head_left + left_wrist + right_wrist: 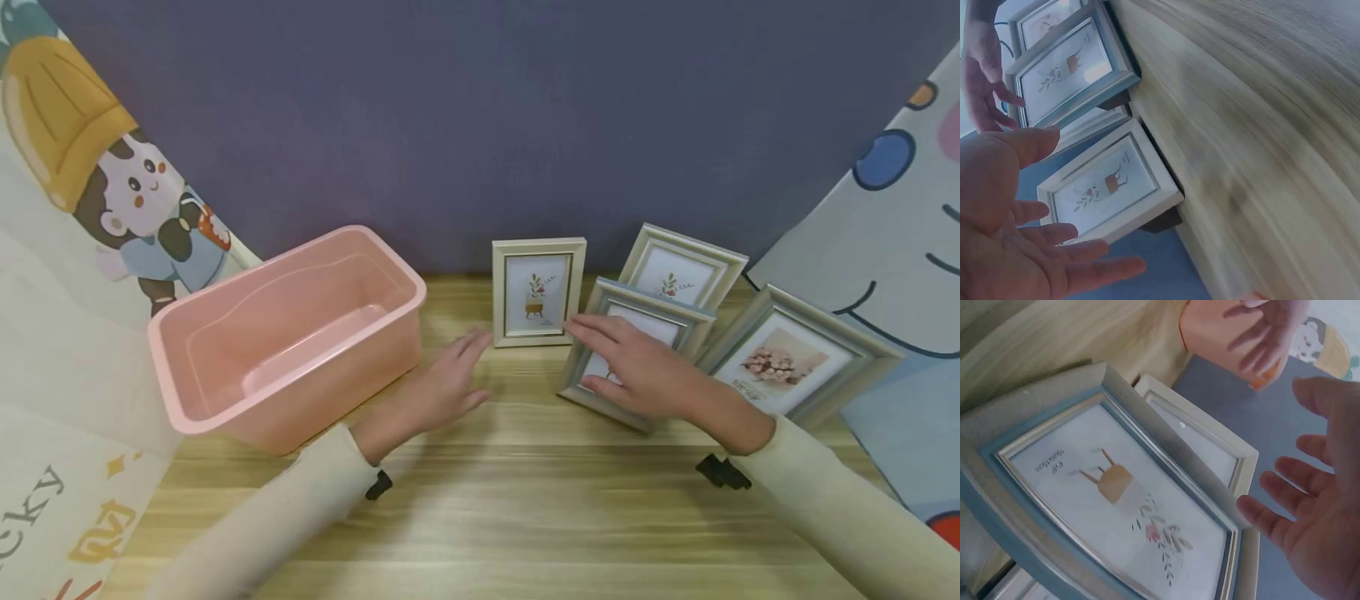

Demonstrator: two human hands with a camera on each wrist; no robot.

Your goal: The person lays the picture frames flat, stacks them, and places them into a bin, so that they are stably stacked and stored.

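My left hand (431, 392) reaches forward over the table with its fingers extended, just left of a small cream picture frame (538, 327) that stands upright near the back. Nothing lies in its palm. My right hand (645, 367) is held in front of a grey-blue picture frame (592, 367), covering part of its picture in the head view; its fingers are spread and hold nothing. In the right wrist view that grey-blue frame fills much of the picture, with the right fingertips near its edge. Behind it leans another cream frame (720, 279), partly hidden.
A pink plastic bin (360, 367) stands at the left. To the right leans a larger silver-grey frame (873, 354) with a flower picture. A dark wall panel (480, 125) rises behind the wooden table (525, 517), with cartoon-printed sheets (75, 333) along both sides.
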